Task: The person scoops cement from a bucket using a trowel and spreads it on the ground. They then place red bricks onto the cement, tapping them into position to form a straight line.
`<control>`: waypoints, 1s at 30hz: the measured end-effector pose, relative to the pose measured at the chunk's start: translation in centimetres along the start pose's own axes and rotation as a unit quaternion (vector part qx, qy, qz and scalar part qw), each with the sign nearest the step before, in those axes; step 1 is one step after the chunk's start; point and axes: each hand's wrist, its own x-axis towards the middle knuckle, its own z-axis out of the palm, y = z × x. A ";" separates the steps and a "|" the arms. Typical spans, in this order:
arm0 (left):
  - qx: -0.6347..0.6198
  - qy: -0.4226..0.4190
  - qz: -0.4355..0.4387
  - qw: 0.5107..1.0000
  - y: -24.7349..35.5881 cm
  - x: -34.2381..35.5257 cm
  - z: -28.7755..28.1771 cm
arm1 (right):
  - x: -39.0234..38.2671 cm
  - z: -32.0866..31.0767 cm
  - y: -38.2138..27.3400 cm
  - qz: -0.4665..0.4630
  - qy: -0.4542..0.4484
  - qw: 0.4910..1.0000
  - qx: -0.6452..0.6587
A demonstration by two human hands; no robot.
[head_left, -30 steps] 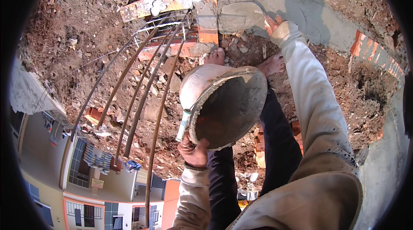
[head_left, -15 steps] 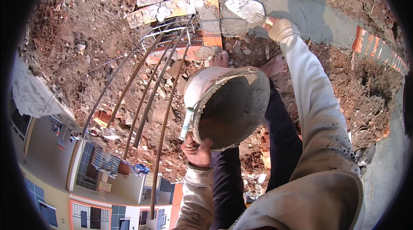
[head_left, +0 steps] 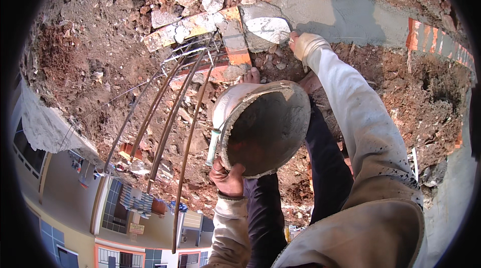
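My left hand is closed on the near rim of a tilted, mortar-crusted bucket, thumb inside the edge. The bucket's mouth faces me, its inner wall coated with grey mortar. A pale green handle grip hangs at its left side, just above that hand. Farther off, my right hand is wrapped round the handle of a pointed trowel. The trowel's blade, whitish with mortar, lies flat over the left end of a strip of wet grey mortar, beside the brickwork. My fingers mostly hide the trowel handle.
Several long rusty steel bars slant out of the brick surround on the left. A thin string crosses there. My bare foot stands behind the bucket on rubble-strewn soil. Striped exposed bricks lie along the strip's right end.
The whole view has shifted, carrying the brickwork, trowel and right hand left and down in the picture. Against the mortar the trowel has moved little. My left hand still grips the bucket.
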 end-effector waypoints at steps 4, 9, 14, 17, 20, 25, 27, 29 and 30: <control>0.008 0.003 0.008 1.000 -0.1 -0.3 0.3 | 0.3 0.3 3.2 0.050 0.030 0.991 0.121; 0.037 -0.006 0.028 0.999 1.0 -0.8 1.1 | 0.5 5.0 6.7 0.085 0.090 0.973 0.193; 0.051 -0.012 0.028 0.998 1.6 -1.0 1.2 | -1.8 3.7 7.1 0.118 0.059 0.985 0.113; 0.063 -0.008 0.034 0.997 2.5 -1.1 1.8 | -4.5 2.6 5.9 0.166 0.071 0.976 0.119; 0.087 -0.030 0.034 0.995 3.3 -1.4 2.0 | -6.0 2.2 7.2 0.137 0.043 0.984 0.108; 0.096 -0.059 0.060 0.992 5.6 -2.2 3.0 | -7.8 4.3 14.1 0.231 0.088 0.957 0.153; 0.103 -0.074 0.065 0.990 6.1 -2.2 3.6 | -10.5 3.9 15.4 0.265 0.147 0.937 0.176; 0.128 -0.091 0.081 0.984 6.9 -2.6 3.9 | -15.5 3.1 15.7 0.300 0.109 0.926 0.203; 0.131 -0.089 0.086 0.984 7.6 -3.0 4.2 | -18.0 5.2 15.8 0.279 0.211 0.915 0.203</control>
